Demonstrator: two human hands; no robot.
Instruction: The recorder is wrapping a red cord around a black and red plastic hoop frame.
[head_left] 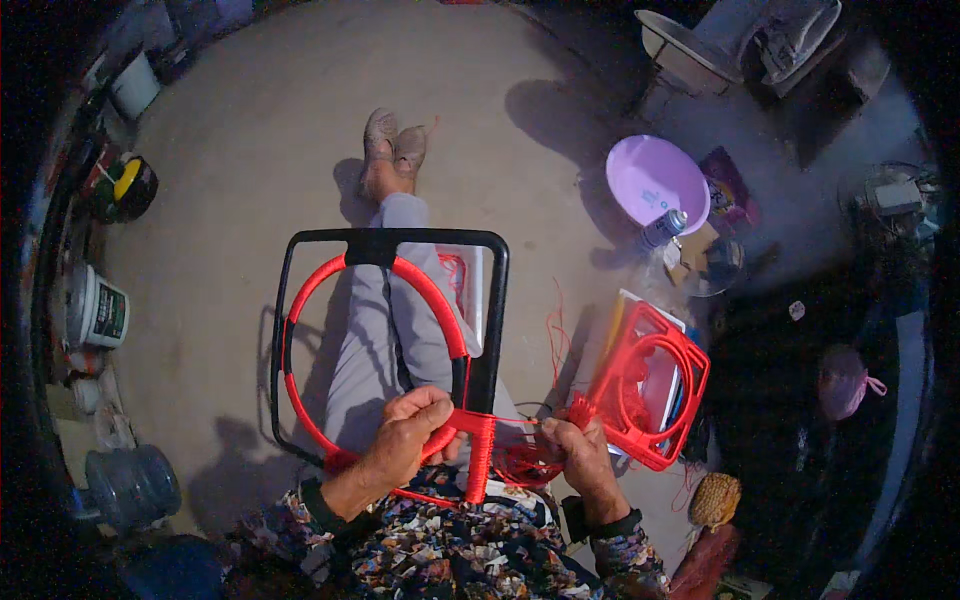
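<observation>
Person sits on the floor (250, 150), legs out; black frame (497, 300) with a red-wrapped ring (300, 300) lies across the lap at frame centre, so both hands reach its lower edge. Left hand (408, 435) is clamped around the wrapped bar at the frame's lower right corner, steadying it. Right hand (578, 452) has fingers pinched together on a bundle of red cord (520, 462), pulled taut to the bar. Finished red frames (655, 390) are stacked just right of it.
</observation>
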